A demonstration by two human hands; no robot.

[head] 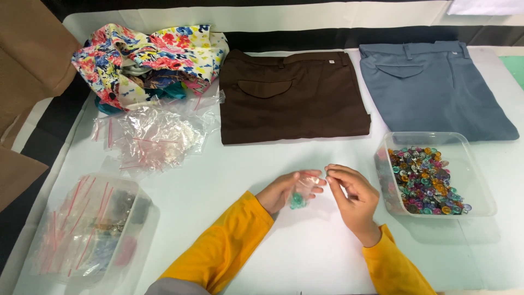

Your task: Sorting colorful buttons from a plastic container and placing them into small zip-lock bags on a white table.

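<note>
My left hand [283,190] holds a small clear plastic bag [303,189] with a few teal buttons in its bottom. My right hand [349,191] pinches the bag's top edge from the right with fingers closed. Both arms wear yellow sleeves. Just right of my right hand stands a clear plastic tub [474,164] filled with several colourful buttons [426,180].
Folded brown trousers [292,98] and folded blue-grey trousers [436,87] lie at the back. A floral cloth heap [147,57] sits back left over a pile of empty clear bags [155,136]. A clear tub of filled bags [90,235] stands front left. Brown cardboard [24,54] at far left.
</note>
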